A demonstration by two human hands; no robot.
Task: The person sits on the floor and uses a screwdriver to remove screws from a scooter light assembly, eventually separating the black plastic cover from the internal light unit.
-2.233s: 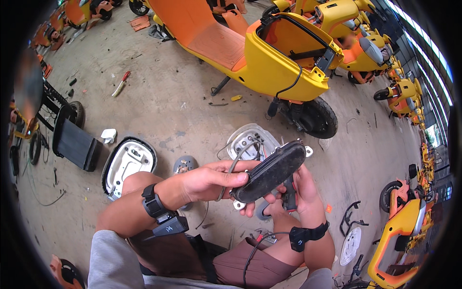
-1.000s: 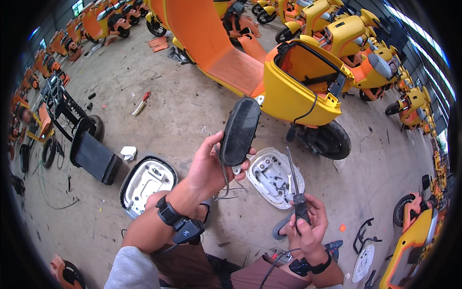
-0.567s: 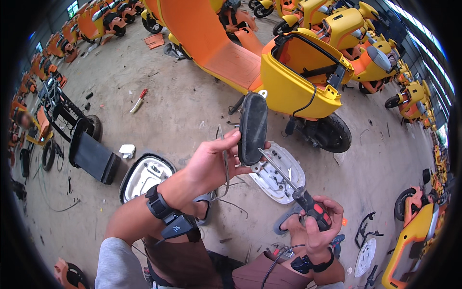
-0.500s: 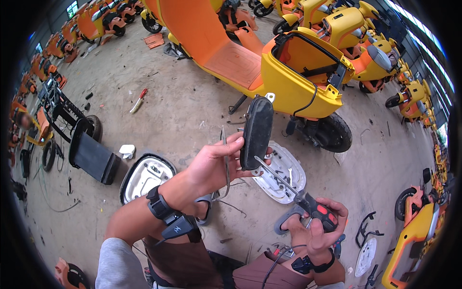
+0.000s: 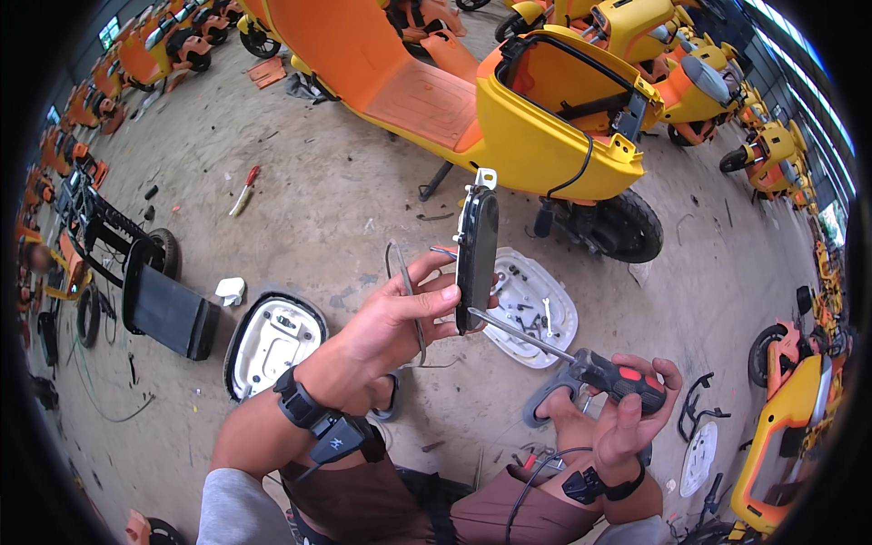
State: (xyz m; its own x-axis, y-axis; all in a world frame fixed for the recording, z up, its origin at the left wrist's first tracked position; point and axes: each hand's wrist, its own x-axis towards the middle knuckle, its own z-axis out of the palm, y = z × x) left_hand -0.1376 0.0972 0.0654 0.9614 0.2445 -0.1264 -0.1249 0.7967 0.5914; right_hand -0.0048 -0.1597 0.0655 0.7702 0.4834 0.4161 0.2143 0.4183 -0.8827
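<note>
My left hand (image 5: 386, 313) grips a long black oval unit (image 5: 480, 250) near its lower end, thumb on the near edge. The unit stands almost upright, turned partly edge-on, with a pale backing and a white tab at its top. A thin grey cable (image 5: 418, 338) loops beside my left fingers. My right hand (image 5: 627, 427) holds a screwdriver (image 5: 595, 371) loosely by its black and red handle. Its shaft points up and left, and the tip meets the unit's lower end; whether it sits in a screw or seam I cannot tell.
Below the unit, a white shell (image 5: 559, 350) holds loose screws and a small wrench (image 5: 547, 313). Another white shell with a black rim (image 5: 234, 363) lies left. A yellow-orange scooter (image 5: 527, 150) stands ahead. A red-handled tool (image 5: 245, 191) and a black frame (image 5: 168, 309) are farther left.
The black unit has been turned from its broad face toward edge-on, showing its pale backing. My right hand and the screwdriver handle have shifted slightly right; the tip stays at the unit's lower end.
</note>
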